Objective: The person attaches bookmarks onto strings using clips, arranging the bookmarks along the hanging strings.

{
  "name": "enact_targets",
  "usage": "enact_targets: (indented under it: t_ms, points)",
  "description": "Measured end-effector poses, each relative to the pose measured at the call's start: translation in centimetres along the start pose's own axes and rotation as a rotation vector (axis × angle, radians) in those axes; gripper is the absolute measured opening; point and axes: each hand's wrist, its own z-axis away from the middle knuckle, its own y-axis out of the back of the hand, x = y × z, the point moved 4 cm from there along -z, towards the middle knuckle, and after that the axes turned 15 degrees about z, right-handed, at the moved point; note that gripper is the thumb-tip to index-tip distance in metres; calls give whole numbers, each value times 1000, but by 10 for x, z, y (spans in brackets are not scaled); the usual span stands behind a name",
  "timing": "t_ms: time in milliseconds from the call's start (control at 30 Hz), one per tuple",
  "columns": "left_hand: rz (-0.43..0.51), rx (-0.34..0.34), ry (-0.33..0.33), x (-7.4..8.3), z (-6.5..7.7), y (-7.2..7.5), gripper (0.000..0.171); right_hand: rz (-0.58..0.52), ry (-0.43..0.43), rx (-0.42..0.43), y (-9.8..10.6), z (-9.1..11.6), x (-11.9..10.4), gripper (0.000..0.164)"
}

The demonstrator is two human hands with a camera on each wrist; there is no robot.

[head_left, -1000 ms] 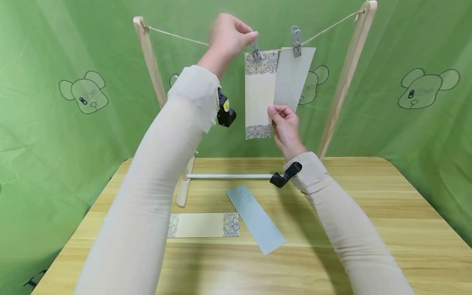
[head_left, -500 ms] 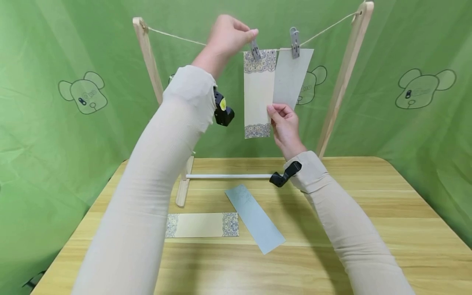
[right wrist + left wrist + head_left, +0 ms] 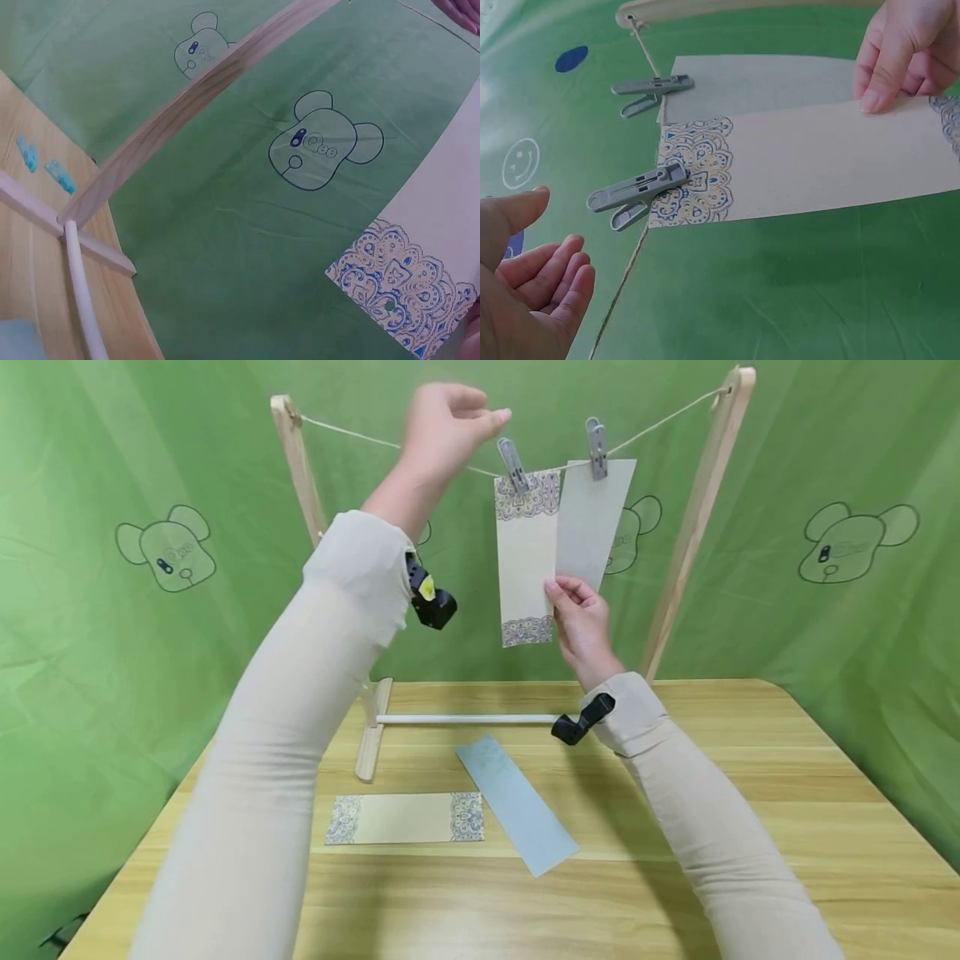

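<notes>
A cream paper strip point(image 3: 527, 564) with blue lacy patterned ends hangs from the string point(image 3: 352, 433), held at its top by a grey clothespin point(image 3: 513, 465). My left hand point(image 3: 444, 433) is just beside that clothespin, apart from it; in the left wrist view its fingers point(image 3: 568, 289) are loosely spread around nothing. Lower down, my right hand point(image 3: 585, 625) pinches the strip's right edge between thumb and fingers. Behind and to the right hangs a plain grey-blue strip point(image 3: 595, 522) under a second grey clothespin point(image 3: 597, 448).
Wooden posts point(image 3: 697, 527) joined by a white rod point(image 3: 465, 719) carry the string. On the table point(image 3: 675, 860) lie another patterned strip point(image 3: 405, 818) and a light blue strip point(image 3: 517, 806). Two teal clothespins point(image 3: 60, 176) lie there in the right wrist view.
My left hand has let go of the clothespin and drawn away to the left. The clothespin stays on the string and strip, which have sagged slightly. My right hand keeps its pinch.
</notes>
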Motion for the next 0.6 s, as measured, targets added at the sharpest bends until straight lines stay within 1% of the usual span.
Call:
enact_targets:
  t_ms: [133, 300, 367, 467, 600]
  points:
    - [26, 2, -28, -5, 9, 8, 48, 23, 0, -19, 5, 1, 3, 10]
    - [8, -5, -52, -19, 27, 23, 46, 61, 23, -118, 14, 5, 11, 11]
    - [-6, -13, -65, -27, 34, 31, 46, 83, 34, -151, 20, 8, 15, 13]
    - [-20, -24, -95, -42, 45, 44, 45, 123, 39, -174, 31, 11, 21, 15]
    - [-16, -52, -131, -69, 61, 59, 43, 207, 12, -185, 46, 19, 29, 13]
